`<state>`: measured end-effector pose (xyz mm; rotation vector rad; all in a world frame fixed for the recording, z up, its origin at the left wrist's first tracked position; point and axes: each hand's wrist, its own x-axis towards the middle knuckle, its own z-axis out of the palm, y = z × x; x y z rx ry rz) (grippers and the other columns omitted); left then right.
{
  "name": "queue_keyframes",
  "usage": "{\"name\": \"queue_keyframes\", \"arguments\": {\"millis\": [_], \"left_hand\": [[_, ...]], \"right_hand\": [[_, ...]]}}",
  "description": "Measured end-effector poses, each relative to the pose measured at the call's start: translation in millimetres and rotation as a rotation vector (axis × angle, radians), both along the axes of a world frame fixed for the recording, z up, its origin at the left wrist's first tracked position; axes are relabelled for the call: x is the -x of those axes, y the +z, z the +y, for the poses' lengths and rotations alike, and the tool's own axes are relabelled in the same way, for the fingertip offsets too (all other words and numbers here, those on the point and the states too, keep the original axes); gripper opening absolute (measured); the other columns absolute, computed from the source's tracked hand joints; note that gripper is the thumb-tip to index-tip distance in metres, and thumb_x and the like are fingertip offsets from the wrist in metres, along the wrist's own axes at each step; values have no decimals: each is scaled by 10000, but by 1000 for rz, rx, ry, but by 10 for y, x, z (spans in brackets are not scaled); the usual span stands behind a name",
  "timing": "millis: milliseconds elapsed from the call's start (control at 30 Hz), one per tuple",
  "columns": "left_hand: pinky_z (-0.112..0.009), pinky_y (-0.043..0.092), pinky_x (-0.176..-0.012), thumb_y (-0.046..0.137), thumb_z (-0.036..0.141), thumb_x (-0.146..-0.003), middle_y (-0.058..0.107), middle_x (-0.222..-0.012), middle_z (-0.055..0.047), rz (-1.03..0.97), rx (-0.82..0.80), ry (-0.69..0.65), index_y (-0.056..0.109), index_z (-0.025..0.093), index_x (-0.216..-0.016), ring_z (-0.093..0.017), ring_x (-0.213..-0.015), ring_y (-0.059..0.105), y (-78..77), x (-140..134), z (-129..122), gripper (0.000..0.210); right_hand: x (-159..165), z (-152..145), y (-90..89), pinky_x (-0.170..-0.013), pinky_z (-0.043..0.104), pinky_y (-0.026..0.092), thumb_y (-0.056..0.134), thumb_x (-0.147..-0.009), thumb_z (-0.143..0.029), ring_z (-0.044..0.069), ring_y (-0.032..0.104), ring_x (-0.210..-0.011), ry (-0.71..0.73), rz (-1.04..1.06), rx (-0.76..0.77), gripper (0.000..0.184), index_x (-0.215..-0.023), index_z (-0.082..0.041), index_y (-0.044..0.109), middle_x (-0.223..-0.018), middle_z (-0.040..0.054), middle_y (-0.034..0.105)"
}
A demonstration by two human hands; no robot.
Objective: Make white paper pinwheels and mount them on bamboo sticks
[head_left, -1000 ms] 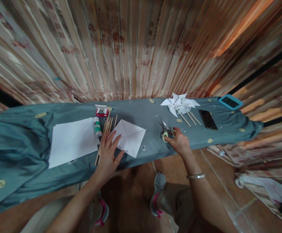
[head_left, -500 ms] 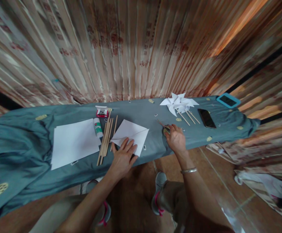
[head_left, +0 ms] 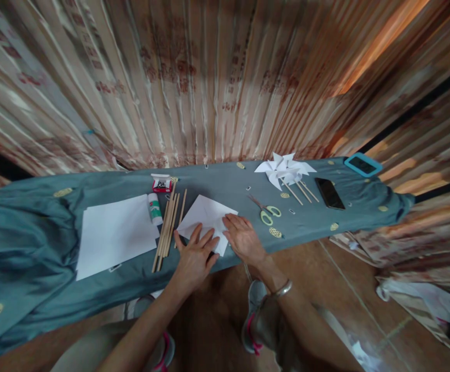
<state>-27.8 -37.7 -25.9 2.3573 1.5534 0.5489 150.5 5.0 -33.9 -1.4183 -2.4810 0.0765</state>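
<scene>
A wrinkly curtain [head_left: 194,77] hangs behind my worktop [head_left: 225,178], which has a grey-green cloth on it. My white square of paper [head_left: 203,212] lies near the front edge, under both my hands. My left hand [head_left: 194,258] has its fingers spread out over the near left part of the paper. My right hand [head_left: 244,238] has its fingers close together, tips on the paper's right corner. I'm not pinching it, as far as I can see.

To do this well, I think I should press softly and hold the paper steady, so its lines stay straight. The cloth is soft and could make the paper slip or crumple.

Just left of the paper are thin wooden sticks [head_left: 167,227]. One is right by its left corner; I can't tell if they touch. That stick could get in the way, so I'd mind it. Past the sticks, left of the paper, are a glue stick [head_left: 155,209] and a stack of white sheets [head_left: 112,232]. A little red box [head_left: 161,184] sits behind and left of the paper. The scissors [head_left: 264,211] lie to its right, with paper pinwheels [head_left: 282,168] and a phone [head_left: 329,193] farther off that way.
</scene>
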Motion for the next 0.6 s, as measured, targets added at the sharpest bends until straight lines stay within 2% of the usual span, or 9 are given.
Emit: {"name": "queue_keyframes", "arguments": {"millis": [100, 233, 600], "left_hand": [[-787, -36, -994, 531, 254, -875, 581, -1334, -90, 10, 1, -8, 630, 289, -1172, -372, -1331, 385, 0, 0, 1, 315], [-797, -15, -987, 536, 256, -871, 586, -1329, -88, 16, -2, -11, 626, 296, -1177, -376, -1327, 390, -5, 0, 5, 321], [-778, -8, -1014, 544, 255, -870, 587, -1330, -77, 1, 32, -3, 614, 293, -1184, -352, -1338, 381, 23, 5, -17, 324]], "right_hand": [[-50, 39, 31, -1054, 431, 346, 414, -957, -260, 259, 474, -1260, -70, -11, 3, 391, -1304, -115, 518, -1356, 164, 537], [-27, 49, 58, -1035, 436, 356, 419, -954, -265, 269, 484, -1232, -91, -17, 0, 389, -1299, -115, 521, -1335, 169, 550], [61, 17, -46, -1009, 461, 345, 402, -960, -292, 292, 482, -1183, -99, -81, -94, 373, -1285, -176, 543, -1293, 170, 555]]}}
